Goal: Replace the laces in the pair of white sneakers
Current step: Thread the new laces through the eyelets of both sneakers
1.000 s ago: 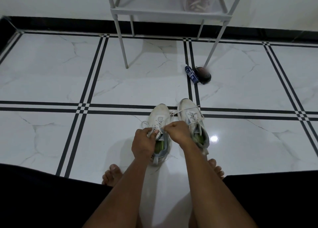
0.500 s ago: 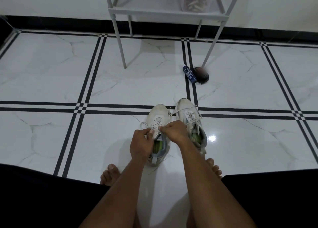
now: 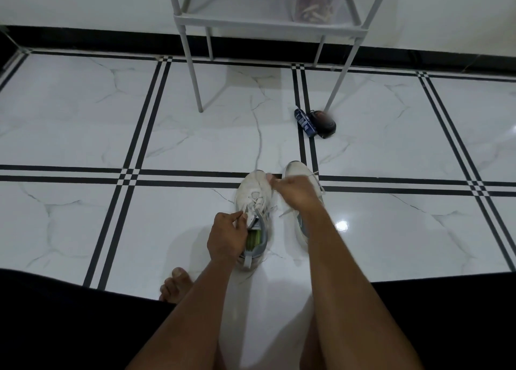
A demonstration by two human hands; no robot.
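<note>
Right hand (image 3: 296, 192) has pulled lace (image 3: 275, 208) forward from left hand (image 3: 226, 237).

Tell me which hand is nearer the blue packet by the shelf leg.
Right. The right hand is over the sneakers' toes, below the blue packet; the left hand sits lower, at the left sneaker's tongue.

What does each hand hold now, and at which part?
The left hand pinches the left sneaker at its tongue, near the collar. The right hand grips the lace of that sneaker, pulled toward the toe; the exact spot is blurred.
</note>
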